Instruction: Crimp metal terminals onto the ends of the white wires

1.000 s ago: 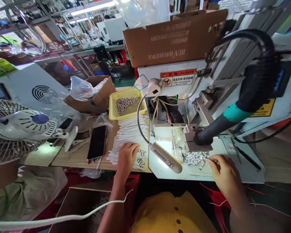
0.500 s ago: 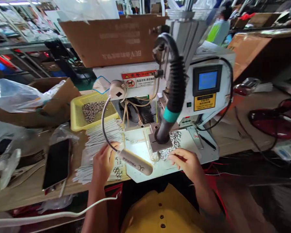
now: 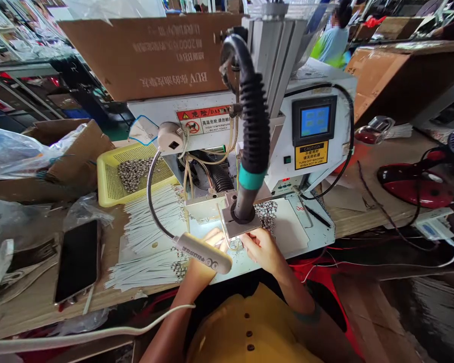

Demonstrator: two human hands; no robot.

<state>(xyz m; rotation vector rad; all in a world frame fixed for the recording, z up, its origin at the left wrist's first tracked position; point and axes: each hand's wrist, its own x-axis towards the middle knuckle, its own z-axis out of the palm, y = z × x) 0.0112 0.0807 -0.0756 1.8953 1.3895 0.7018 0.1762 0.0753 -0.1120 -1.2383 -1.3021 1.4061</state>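
Note:
My left hand [image 3: 214, 238] is under the press head, partly hidden behind the work lamp [image 3: 204, 253]. Its fingers are closed together near a small metal fixture [image 3: 236, 245]; whatever they hold is too small to make out. From the other side, my right hand [image 3: 265, 248] reaches the same spot, thumb and fingers pinched, with any held piece hidden. Above both hands hangs the machine's metal head [image 3: 240, 222] with a black ribbed hose [image 3: 254, 126]. Small shiny metal pieces [image 3: 267, 214] lie in a heap just beyond my right hand.
White strips with small metal ends [image 3: 147, 262] lie in piles on the left. Behind them stands a yellow basket [image 3: 105, 176] with more small pieces. A phone [image 3: 77, 262] lies further left. A machine screen [image 3: 313, 121] and a red fan-like object [image 3: 408, 186] are right.
My left hand has moved right from the strips to the fixture under the head. My right hand has moved left from the heap to meet it. The view has shifted slightly.

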